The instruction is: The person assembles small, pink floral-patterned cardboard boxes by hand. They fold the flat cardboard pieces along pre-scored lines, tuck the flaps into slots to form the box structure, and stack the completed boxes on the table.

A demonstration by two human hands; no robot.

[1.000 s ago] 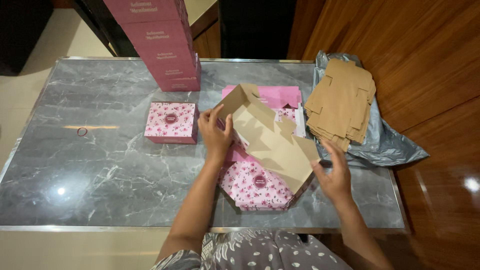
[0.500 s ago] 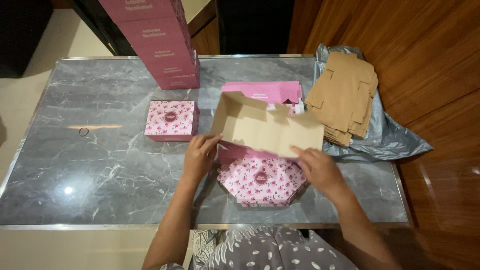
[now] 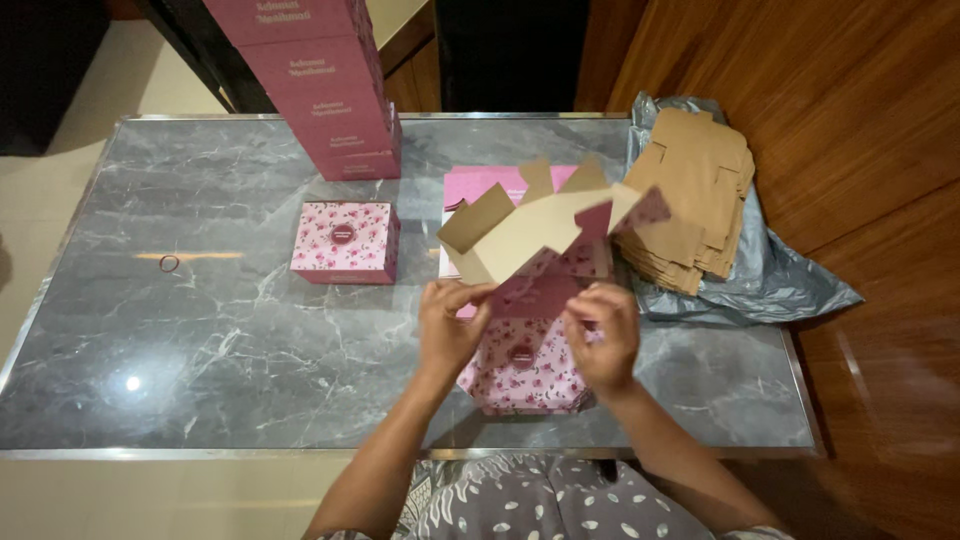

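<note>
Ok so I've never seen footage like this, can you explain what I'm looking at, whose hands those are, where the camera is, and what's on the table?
There is no machine here: a person works with two bare hands, and the one camera sits on their head, looking down. So the arms coming up from the bottom edge are the wearer's own. The left hand and the right hand together hold a half-folded box blank, brown inside and pink floral outside, above a pile of flat floral blanks. All this is on a grey marble table. To the left stands one finished floral box. Behind it rises a stack of plain pink boxes. On the right a stack of brown blanks lies on a grey plastic bag. A small ring lies near the table's left edge.
</note>
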